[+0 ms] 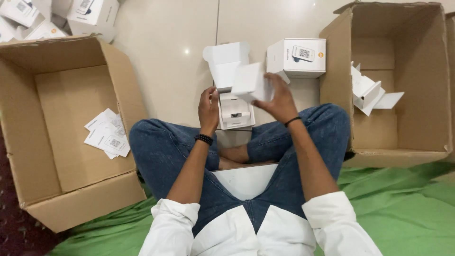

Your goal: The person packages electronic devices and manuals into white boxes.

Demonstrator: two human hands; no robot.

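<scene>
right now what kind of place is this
Probably an informal packing or unpacking spot on a tiled floor: big cardboard cartons either side, a stack of small white product boxes, and a green floor sheet.

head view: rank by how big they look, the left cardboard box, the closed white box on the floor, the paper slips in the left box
1. left cardboard box
2. closed white box
3. paper slips, taken together, look close to the white box, so that order is unsure.
</scene>
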